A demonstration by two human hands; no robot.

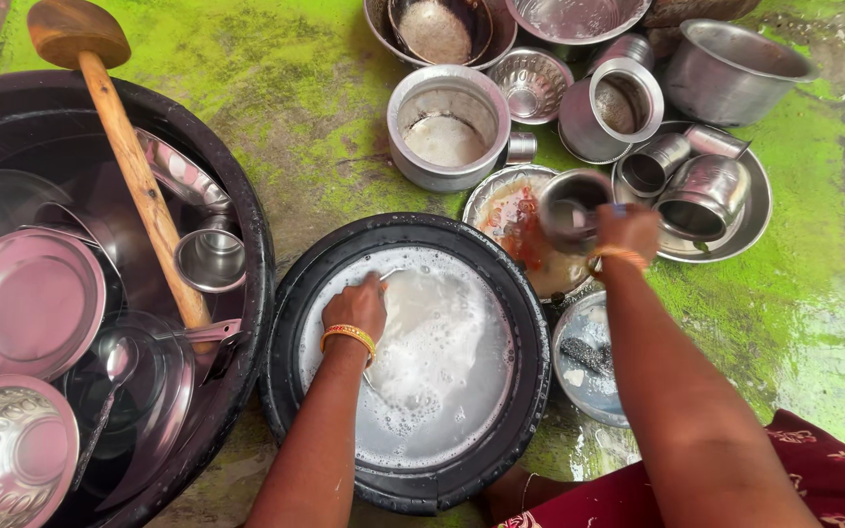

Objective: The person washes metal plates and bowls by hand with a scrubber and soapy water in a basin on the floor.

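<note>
My left hand reaches into a black round tub of white soapy water, its fingers curled at the water's edge; what they hold is hidden. My right hand grips a small steel cup, tilted on its side above a steel plate smeared with reddish food leftovers. Both wrists wear orange bangles.
A large black basin on the left holds steel plates, bowls, a tumbler and a long wooden ladle. Dirty steel pots, bowls and cups crowd the far green, mossy floor. A small plate with a scrubber lies by my right arm.
</note>
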